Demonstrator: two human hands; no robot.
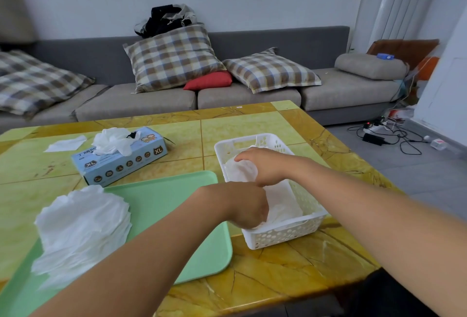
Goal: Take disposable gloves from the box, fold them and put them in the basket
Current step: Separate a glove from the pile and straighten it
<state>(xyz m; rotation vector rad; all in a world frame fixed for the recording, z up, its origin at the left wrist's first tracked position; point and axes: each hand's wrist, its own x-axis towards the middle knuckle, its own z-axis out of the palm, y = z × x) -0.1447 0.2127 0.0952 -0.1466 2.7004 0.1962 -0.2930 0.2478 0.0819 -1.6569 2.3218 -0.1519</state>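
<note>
While both hands are lowered into the white basket at the right of the table, the scene is set out as follows.

Left hand: the left hand is curled over the near end of the basket, and a folded glove appears to be pinched or pressed there; the fingertips are hidden below the knuckles, so their exact state cannot be told.

Right hand: the right hand is bent over the far half of the basket, fingers curved down onto a rounded white wad; whether it is gripped or merely pressed cannot be told.

Gloves in basket: white film is seen lying along the basket floor, between and beneath both hands.

Glove box: the blue box is stood at the far left, with loose gloves bunched out of its slot.

Stack: a crumpled pile of gloves is laid on the near left of the green tray.

Handling: the gloves are judged very light, thin, limp and slippery, likely to spring open once released.

Hold: a fold is best taken at its creased edge, pinched flat, and pressed down before release.

Risk: neighbouring layers may be dragged out by cling when the hands are lifted.
</note>
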